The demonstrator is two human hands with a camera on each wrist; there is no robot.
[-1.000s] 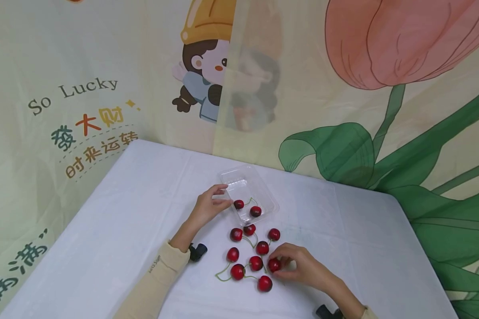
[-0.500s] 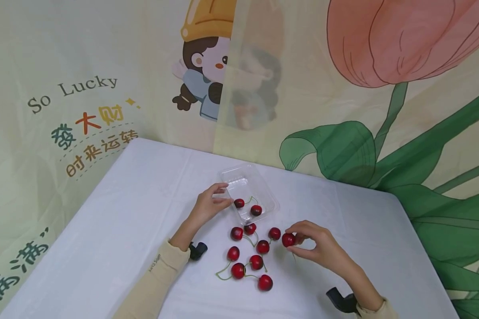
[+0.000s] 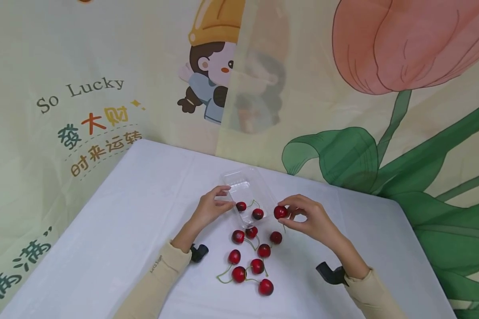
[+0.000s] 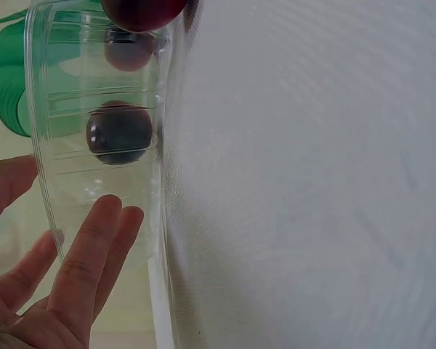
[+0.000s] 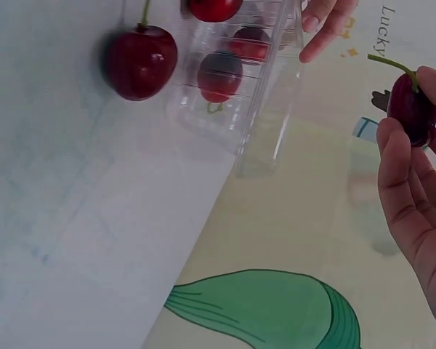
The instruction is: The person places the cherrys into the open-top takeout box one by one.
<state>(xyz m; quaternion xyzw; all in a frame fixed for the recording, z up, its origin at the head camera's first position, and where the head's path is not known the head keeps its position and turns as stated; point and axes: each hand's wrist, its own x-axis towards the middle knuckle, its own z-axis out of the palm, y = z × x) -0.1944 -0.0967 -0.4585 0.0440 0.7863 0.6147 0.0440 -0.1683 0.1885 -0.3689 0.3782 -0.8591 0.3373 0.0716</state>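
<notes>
My right hand (image 3: pixel 309 217) pinches a dark red cherry (image 3: pixel 280 212) between thumb and fingertips, lifted just beside the right edge of a clear plastic container (image 3: pixel 269 192). The right wrist view shows this held cherry (image 5: pixel 413 109) with its green stem sticking out. Two cherries (image 3: pixel 257 214) with joined stems lie inside the container, at its near end. My left hand (image 3: pixel 211 206) touches the container's left side with nearly straight fingers. In the left wrist view, fingers (image 4: pixel 87 262) rest by the clear wall and others reach the rim. Several loose cherries (image 3: pixel 238 274) lie on the table nearer to me.
A white cloth covers the table (image 3: pixel 143 212). Behind it hangs a printed backdrop (image 3: pixel 159 119) with a cartoon figure, lettering and a large tulip. Black wrist mounts (image 3: pixel 330 273) sit under both wrists.
My right hand has lifted one cherry from the group and carried it away from me to the container's right edge. My left hand has stayed at the container.
</notes>
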